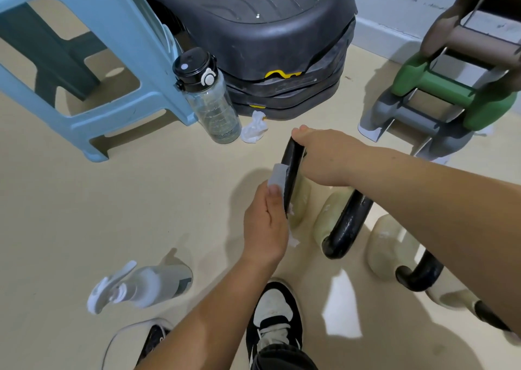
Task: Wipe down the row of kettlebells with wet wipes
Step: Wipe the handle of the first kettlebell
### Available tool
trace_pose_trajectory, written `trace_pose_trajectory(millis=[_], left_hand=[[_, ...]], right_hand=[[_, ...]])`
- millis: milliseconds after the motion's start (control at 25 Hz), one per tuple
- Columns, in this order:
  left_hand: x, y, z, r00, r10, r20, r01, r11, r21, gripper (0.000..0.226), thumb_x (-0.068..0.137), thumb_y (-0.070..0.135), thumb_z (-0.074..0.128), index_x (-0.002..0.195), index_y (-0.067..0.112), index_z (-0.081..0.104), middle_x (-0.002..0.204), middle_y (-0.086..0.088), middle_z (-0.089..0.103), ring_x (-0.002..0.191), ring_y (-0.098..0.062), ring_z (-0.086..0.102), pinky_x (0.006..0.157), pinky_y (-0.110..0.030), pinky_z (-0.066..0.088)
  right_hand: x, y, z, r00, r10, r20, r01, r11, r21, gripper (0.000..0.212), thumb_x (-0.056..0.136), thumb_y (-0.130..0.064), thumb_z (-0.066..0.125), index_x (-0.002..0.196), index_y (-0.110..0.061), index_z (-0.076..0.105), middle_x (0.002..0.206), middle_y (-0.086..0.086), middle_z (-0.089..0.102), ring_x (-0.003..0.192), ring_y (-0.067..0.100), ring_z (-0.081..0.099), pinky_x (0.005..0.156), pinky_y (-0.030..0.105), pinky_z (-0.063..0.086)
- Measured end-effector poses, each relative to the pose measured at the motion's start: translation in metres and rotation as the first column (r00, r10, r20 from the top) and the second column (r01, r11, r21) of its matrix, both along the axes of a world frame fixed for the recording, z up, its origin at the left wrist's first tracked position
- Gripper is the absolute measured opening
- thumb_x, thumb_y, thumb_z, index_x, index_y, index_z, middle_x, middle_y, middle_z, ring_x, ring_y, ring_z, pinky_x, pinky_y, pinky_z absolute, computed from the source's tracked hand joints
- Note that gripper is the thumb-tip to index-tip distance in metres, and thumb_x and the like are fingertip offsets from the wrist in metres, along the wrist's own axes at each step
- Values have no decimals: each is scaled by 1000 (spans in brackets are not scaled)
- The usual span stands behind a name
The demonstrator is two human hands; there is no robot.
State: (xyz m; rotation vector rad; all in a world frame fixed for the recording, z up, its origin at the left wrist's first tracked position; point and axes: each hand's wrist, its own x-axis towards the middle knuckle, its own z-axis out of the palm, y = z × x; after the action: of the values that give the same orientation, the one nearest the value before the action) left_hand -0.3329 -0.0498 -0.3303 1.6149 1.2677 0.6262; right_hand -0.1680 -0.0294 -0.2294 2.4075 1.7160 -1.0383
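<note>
- while the black loop handle [294, 155] of the first pale yellow-green kettlebell [300, 200] is steadied on the beige floor [141, 200] by the right hand [321, 155], fingers curled round its top, a white wet wipe [277, 175] is pinched against the handle's side by the left hand [265, 226], thumb on top.
- progress is judged early: only this first handle is being worked.
- the other pale kettlebells [329, 217] are lined up to the right, touched by neither hand; whether they are wiped cannot be told.
- a crumpled white wipe [253, 128], probably spent, is seen beside the clear plastic water bottle [214, 110].
</note>
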Motion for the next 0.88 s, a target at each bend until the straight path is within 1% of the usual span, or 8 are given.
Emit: trace_pose_trajectory(millis=[120, 200, 280, 400, 520, 640, 760, 880], left_hand=[[24, 19, 10, 984, 34, -176, -30, 999, 27, 48, 107, 43, 19, 81, 18, 52, 76, -1, 66, 81, -30, 64, 77, -46, 52], [45, 45, 21, 964, -57, -261, 46, 998, -48, 60, 102, 47, 13, 92, 11, 60, 88, -11, 72, 90, -35, 67, 85, -46, 52], [63, 63, 31, 941, -163, -298, 132, 984, -121, 66, 96, 51, 10, 99, 9, 61, 90, -12, 72, 90, -35, 69, 82, -46, 53], [68, 56, 34, 901, -155, -406, 166, 986, -8, 47, 106, 51, 20, 104, 17, 53, 85, 0, 61, 79, -26, 59, 66, -39, 42], [51, 38, 34, 848, -205, -488, 302, 945, 127, 37, 107, 45, 32, 124, 16, 48, 96, -4, 63, 84, -32, 62, 63, -40, 45], [25, 31, 16, 741, -173, -649, 506, 779, 370, 59, 102, 43, 29, 153, 13, 38, 102, -9, 59, 77, -30, 60, 55, -39, 47], [19, 25, 9, 701, -149, -697, 598, 655, 462, 57, 98, 25, 37, 152, 7, 36, 116, -18, 62, 84, -36, 61, 55, -41, 52], [35, 42, 14, 608, -84, -789, 755, 367, 543, 65, 86, 5, 24, 147, -2, 47, 140, -29, 55, 109, -45, 61, 64, -45, 53]], right_hand=[[3, -2, -1, 998, -42, -35, 43, 999, 33, 51, 91, -14, 45, 142, -13, 40, 148, 7, 45, 129, 34, 49, 106, 49, 43], [5, -4, -3, 992, -66, -109, 72, 996, 52, 53, 87, -14, 47, 139, -14, 38, 140, 9, 52, 121, 35, 54, 101, 49, 46], [6, -4, -4, 980, -93, -178, 109, 991, 80, 47, 86, -16, 46, 133, -19, 40, 131, 10, 59, 106, 33, 58, 87, 41, 50], [17, -3, -3, 966, -144, -213, 171, 979, 111, 39, 96, -15, 41, 134, -24, 48, 128, 3, 62, 94, 25, 54, 60, 25, 39], [28, -7, 4, 961, -170, -219, 198, 973, 117, 49, 91, -5, 45, 132, -29, 57, 141, -4, 56, 98, 22, 52, 59, 20, 35], [35, -12, 4, 975, -164, -152, 180, 979, 99, 54, 88, -2, 43, 132, -29, 58, 139, -3, 56, 96, 21, 50, 64, 23, 36], [43, -18, 3, 961, -194, -199, 215, 972, 91, 59, 87, 1, 39, 132, -30, 60, 145, -7, 54, 116, 19, 53, 89, 26, 42], [42, -21, 3, 931, -237, -277, 268, 960, 81, 56, 88, 1, 38, 131, -25, 64, 136, -3, 61, 128, 19, 52, 107, 31, 42]])
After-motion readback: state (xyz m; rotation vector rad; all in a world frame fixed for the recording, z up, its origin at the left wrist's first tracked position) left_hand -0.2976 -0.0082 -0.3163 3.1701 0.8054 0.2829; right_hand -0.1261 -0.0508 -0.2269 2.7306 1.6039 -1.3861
